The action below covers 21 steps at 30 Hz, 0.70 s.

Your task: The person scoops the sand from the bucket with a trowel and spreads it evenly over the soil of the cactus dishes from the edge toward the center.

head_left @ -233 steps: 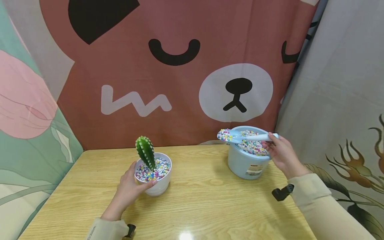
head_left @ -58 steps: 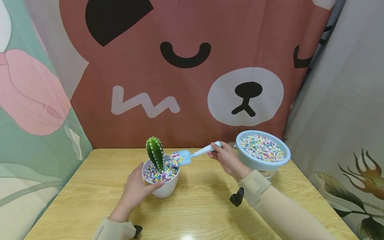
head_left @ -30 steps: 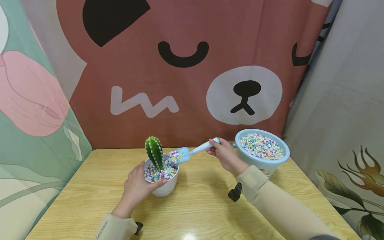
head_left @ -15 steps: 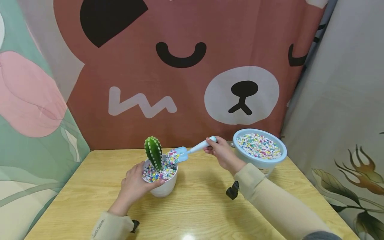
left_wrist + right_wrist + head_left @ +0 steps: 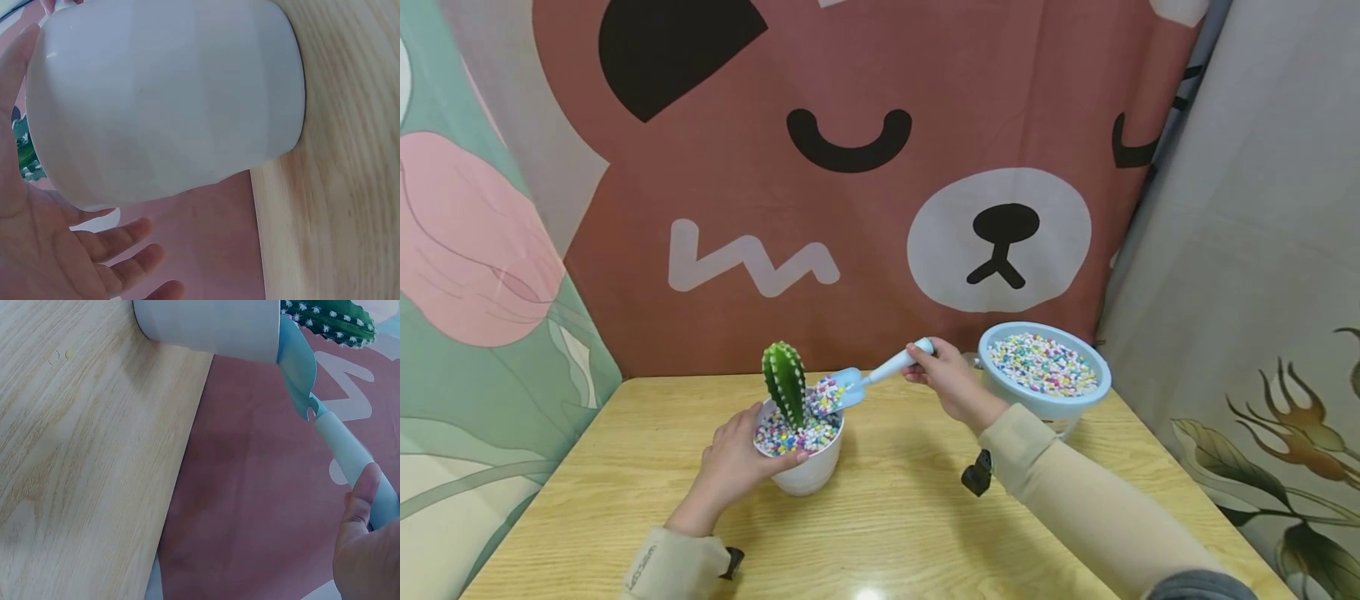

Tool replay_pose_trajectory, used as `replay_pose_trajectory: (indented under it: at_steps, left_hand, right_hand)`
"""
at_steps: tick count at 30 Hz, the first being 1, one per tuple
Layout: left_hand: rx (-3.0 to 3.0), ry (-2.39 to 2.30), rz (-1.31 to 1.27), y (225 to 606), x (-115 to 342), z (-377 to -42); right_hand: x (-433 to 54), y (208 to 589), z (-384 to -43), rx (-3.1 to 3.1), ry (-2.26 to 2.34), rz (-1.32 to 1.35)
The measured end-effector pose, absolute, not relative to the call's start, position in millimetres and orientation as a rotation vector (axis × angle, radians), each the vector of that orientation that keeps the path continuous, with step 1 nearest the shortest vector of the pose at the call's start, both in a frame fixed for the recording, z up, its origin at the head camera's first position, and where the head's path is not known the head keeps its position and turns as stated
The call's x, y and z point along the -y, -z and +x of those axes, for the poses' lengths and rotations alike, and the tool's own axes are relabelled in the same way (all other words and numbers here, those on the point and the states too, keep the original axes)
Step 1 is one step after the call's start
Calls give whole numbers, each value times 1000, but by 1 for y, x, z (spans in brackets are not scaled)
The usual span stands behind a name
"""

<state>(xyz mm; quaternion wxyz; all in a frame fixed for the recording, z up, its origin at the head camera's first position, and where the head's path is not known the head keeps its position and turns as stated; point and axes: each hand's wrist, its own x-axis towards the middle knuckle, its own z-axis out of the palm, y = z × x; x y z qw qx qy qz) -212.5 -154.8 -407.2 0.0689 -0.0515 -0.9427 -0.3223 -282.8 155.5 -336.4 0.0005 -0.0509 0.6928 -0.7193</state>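
A green cactus with white spines stands in a white flower pot filled with multicoloured pebbles. My left hand holds the pot's left side, thumb along the near rim; in the left wrist view several fingers stand off the wall. My right hand grips the handle of a light-blue hand trowel. Its pebble-laden blade leans down over the pot's right rim, beside the cactus. In the right wrist view the trowel blade appears against the rim, its load hidden.
A light-blue bucket of the same pebbles stands at the back right, partly behind my right hand. The wooden table ends at a curtain with a bear print. Another curtain borders the right side.
The loaded trowel has gone from above the bucket leftward to the pot. Over the last second its blade has shifted slightly further left over the pebbles. My left hand keeps holding the pot.
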Motion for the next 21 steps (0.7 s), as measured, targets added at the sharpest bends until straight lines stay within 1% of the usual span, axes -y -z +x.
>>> replay_pose_trajectory:
  at_steps: [6,21]
  left_hand:
    - [2851,982,-173,406,156,-214]
    - [2847,1033,-222,407,158,-216]
  right_hand:
    - [-154,334,-283,-2198,2233,-166]
    - [-150,331,-280,-2263,2181,-284]
